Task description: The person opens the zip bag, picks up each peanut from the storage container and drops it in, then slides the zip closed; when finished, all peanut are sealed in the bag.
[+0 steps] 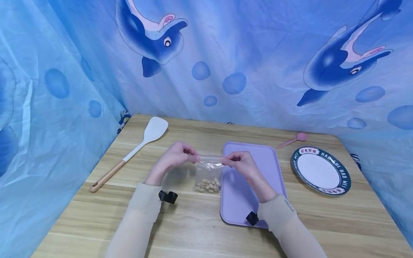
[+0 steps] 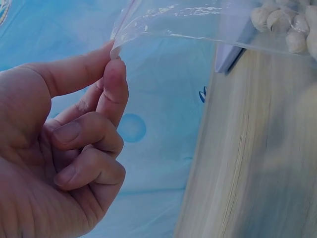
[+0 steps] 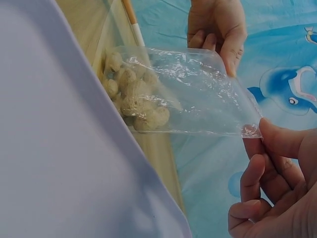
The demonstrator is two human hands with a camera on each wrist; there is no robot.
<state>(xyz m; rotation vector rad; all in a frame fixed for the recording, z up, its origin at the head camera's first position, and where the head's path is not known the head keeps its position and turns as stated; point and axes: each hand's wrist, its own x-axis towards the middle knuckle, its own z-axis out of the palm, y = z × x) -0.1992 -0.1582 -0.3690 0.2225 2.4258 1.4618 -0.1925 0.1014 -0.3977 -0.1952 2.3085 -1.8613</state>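
Observation:
A clear zip bag point(image 1: 209, 170) hangs upright between both hands, with several unshelled peanuts point(image 1: 208, 185) gathered at its bottom. My left hand point(image 1: 177, 156) pinches one top corner between thumb and index finger; the left wrist view shows the other fingers curled in beneath. At the opposite top corner, my right hand point(image 1: 242, 165) pinches the plastic the same way. In the right wrist view the bag point(image 3: 198, 94) is stretched between the two hands, the peanuts point(image 3: 136, 96) lying toward the far end. Whether the bag's mouth is sealed I cannot tell.
A purple tray point(image 1: 237, 204) lies under my right hand and forearm. Left of the hands is a white spatula point(image 1: 154, 129) with a wooden handle. To the right are a green-rimmed plate point(image 1: 319, 170) and a small pink spoon point(image 1: 301, 136). A blue curtain point(image 1: 258, 43) stands behind the wooden table point(image 1: 193, 229).

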